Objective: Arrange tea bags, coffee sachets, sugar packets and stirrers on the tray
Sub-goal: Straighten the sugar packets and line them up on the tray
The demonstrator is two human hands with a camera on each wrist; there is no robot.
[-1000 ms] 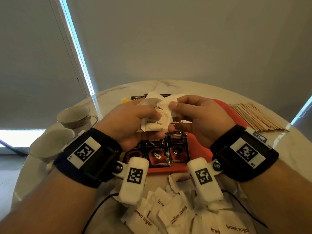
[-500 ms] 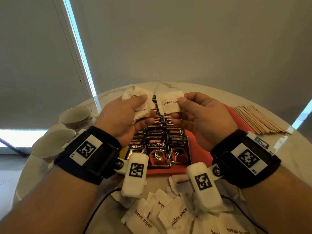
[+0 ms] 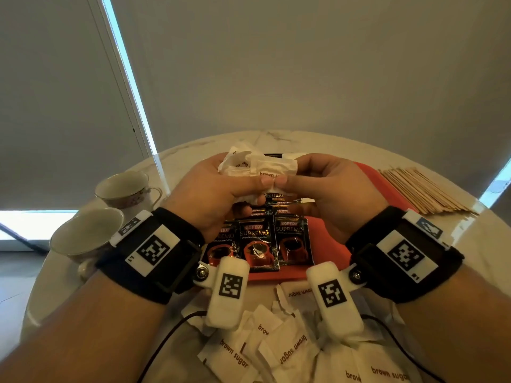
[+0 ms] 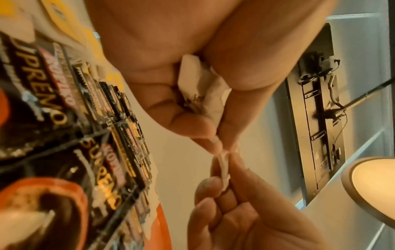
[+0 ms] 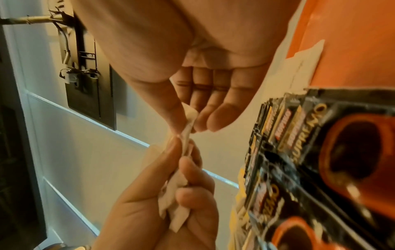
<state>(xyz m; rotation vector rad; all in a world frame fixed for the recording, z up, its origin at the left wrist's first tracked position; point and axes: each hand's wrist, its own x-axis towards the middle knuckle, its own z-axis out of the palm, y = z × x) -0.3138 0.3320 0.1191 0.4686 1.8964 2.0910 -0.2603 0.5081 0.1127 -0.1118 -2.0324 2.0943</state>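
1. The round marble table (image 3: 193,150) carries it all; the red tray (image 3: 384,183) lies on it directly under and just beyond the raised hands.
2. Rows of coffee sachets (image 3: 255,244) already fill the tray's near left part, and the bare red lies to the right, so the right hand looks nearer the free space.
3. The wooden stirrers (image 3: 423,192) are heaped on the table off the tray's right edge.
4. Loose sugar packets (image 3: 290,346) are scattered on the table nearer than the tray.
5. The left hand (image 3: 213,194) is curled round a crumpled bunch of sugar packets (image 3: 243,164).
6. The right hand (image 3: 329,194) pinches one packet (image 3: 272,168) by its end, its long axis running left to right between the hands, thumbs nearly touching.
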